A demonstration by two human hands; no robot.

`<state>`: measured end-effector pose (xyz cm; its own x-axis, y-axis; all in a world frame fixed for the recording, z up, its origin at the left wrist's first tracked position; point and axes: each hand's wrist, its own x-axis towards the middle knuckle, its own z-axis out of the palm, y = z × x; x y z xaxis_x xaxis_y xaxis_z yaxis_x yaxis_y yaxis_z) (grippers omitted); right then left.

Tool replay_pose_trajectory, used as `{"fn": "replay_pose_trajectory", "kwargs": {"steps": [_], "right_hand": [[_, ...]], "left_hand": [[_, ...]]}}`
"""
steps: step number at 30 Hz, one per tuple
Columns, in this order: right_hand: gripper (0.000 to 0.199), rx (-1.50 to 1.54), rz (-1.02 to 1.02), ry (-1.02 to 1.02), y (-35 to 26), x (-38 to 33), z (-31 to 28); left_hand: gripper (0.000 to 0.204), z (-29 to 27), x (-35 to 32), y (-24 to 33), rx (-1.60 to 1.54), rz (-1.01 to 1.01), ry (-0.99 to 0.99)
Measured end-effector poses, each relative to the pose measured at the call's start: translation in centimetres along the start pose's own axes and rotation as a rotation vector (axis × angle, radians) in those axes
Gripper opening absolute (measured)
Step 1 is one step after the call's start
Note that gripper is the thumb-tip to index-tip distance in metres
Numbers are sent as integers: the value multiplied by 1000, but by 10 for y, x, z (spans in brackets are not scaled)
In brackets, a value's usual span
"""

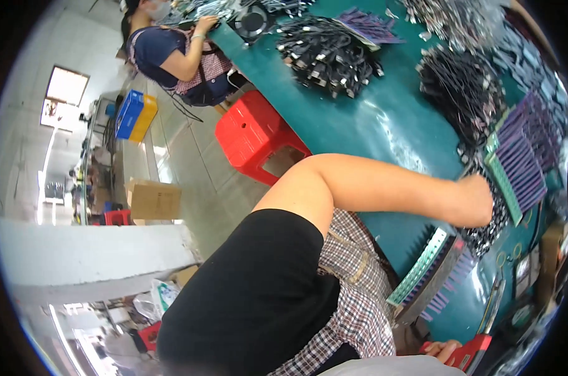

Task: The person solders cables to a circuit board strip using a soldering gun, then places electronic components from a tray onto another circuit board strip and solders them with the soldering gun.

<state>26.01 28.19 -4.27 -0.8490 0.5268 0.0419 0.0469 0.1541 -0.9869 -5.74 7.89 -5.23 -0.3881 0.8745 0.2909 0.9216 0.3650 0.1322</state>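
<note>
The heap of small black cable parts (492,219) lies on the green worktable (384,119) at the picture's right, and the person's left hand (478,199) rests closed upon it, though whether the fingers pinch a piece I cannot tell. The right hand (445,349), low at the edge, curls its fingers around a red flat-bodied tool (470,352). Nearby stand green racks of purple strips (522,156), and farther off a red plastic stool (254,135) and another seated person (177,53).
</note>
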Motion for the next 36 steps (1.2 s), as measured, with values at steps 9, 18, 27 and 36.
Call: {"fn": "replay_pose_trajectory", "kwargs": {"steps": [9, 18, 27, 36], "right_hand": [[14, 423, -272, -216, -31, 27, 33], [22, 260, 418, 334, -54, 35, 54], [30, 332, 607, 297, -44, 32, 45], [26, 327, 262, 218, -67, 19, 70]], "left_hand": [[15, -7, -3, -7, -238, -206, 160], [11, -4, -10, -14, -530, -361, 216], [10, -22, -26, 8, -630, -311, 323], [10, -56, -103, 35, -745, -326, 401]]}}
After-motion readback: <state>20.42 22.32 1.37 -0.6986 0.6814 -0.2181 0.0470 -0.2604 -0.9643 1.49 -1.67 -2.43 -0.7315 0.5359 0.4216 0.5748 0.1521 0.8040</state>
